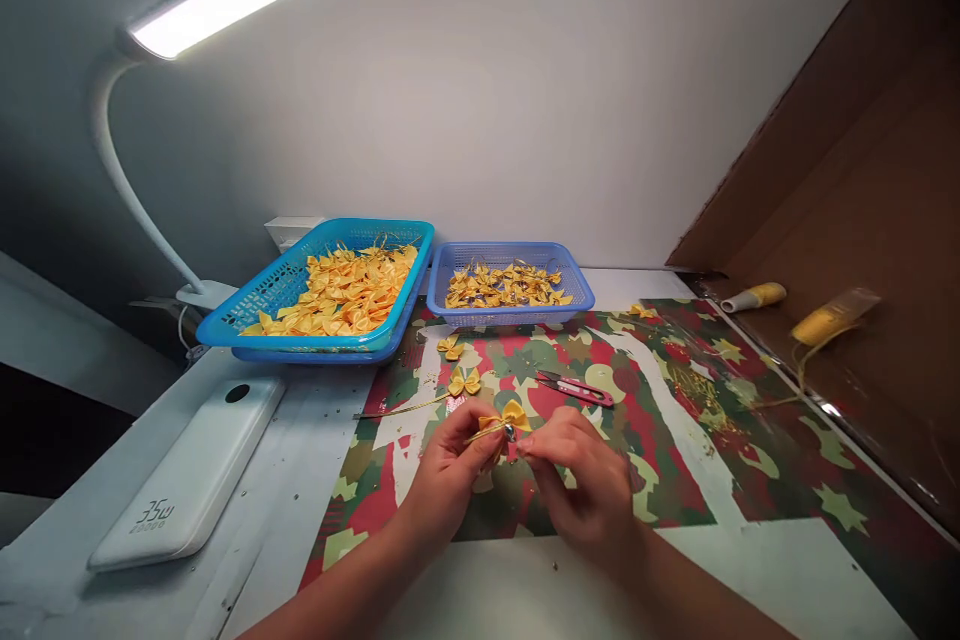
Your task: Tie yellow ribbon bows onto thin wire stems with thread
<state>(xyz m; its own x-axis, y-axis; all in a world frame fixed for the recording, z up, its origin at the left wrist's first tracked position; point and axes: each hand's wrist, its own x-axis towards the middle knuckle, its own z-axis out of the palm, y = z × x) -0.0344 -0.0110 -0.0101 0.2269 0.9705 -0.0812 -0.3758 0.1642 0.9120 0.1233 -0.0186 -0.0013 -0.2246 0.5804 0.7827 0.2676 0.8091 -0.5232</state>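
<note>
A yellow ribbon bow (pixel 514 414) with a gold cord is pinched between the thumb and fingers of my left hand (pixel 454 450). Just under its knot hangs a small shiny silver piece, perhaps a bell (pixel 511 433). My right hand (pixel 581 465) is closed, its fingertips pressed together right beside the silver piece; what they grip is too small to tell. Beyond my hands lie two more bows (pixel 464 381) on the patterned mat, one with a long gold cord trailing left. Red-handled thread snips (pixel 576 388) rest behind my right hand.
A teal basket (pixel 217 328) heaped with yellow bows stands back left, beside a blue-violet basket (pixel 517 317) of corded bows. Left are a white power bank (pixel 187 470) and a lamp (pixel 135 175). Gold cord clippings (pixel 701 390), a thread spool (pixel 832 318) and a cardboard wall (pixel 862 190) are right.
</note>
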